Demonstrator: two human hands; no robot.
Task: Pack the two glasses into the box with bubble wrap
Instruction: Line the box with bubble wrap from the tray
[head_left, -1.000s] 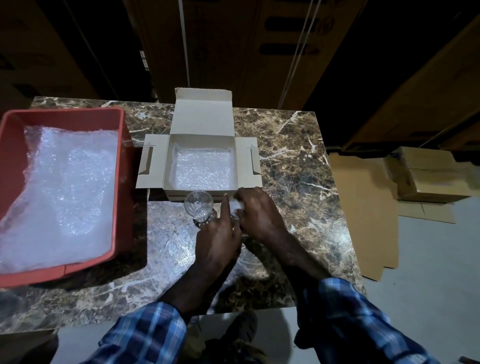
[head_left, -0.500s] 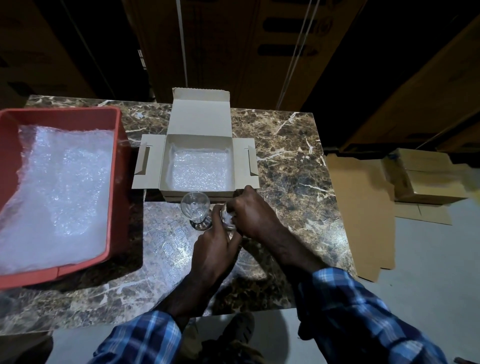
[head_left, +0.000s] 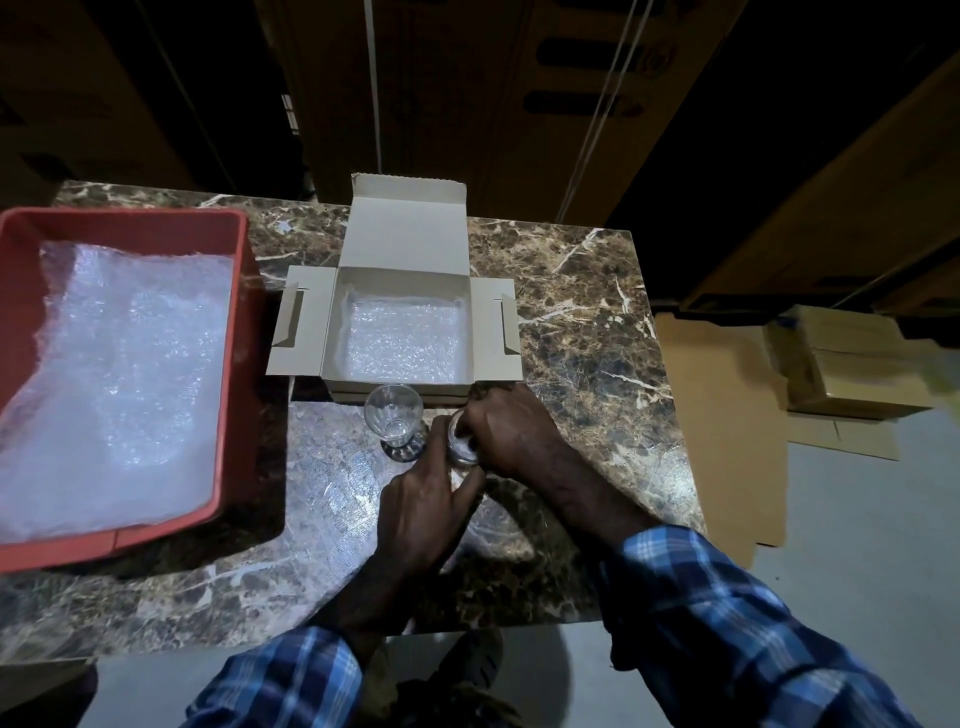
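A marble-patterned table (head_left: 571, 291) is viewed from above. At its centre an open cardboard box (head_left: 400, 291) is placed, with the lid folded back and 2 side flaps spread flat. The floor of the box is lined with a sheet of bubble wrap (head_left: 405, 338). No glass is seen inside the box.

Just in front of the box's near wall, 1 bare glass (head_left: 393, 418) is stood upright on its foot, untouched by either hand. Immediately to its right, a second glass (head_left: 461, 441) is held between both hands; only a small part of it is seen, and a clear film appears to be wrapped around it, though this cannot be told with certainty.

The right hand (head_left: 511, 431) is curled over the top and right side of the second glass, the fingers being closed around it. The left hand (head_left: 421, 512) is laid against its near side, with the fingers (head_left: 441, 436) extended along the glass and pressed to it rather than clenched. More clear film (head_left: 488, 514) is spread on the table beneath the wrists.

At the left edge of the table a red tray (head_left: 239, 364) is set, filled with a large sheet of loose bubble wrap (head_left: 119, 374). Flattened cardboard (head_left: 722, 415) and stacked cartons (head_left: 852, 358) are seen on the floor to the right.
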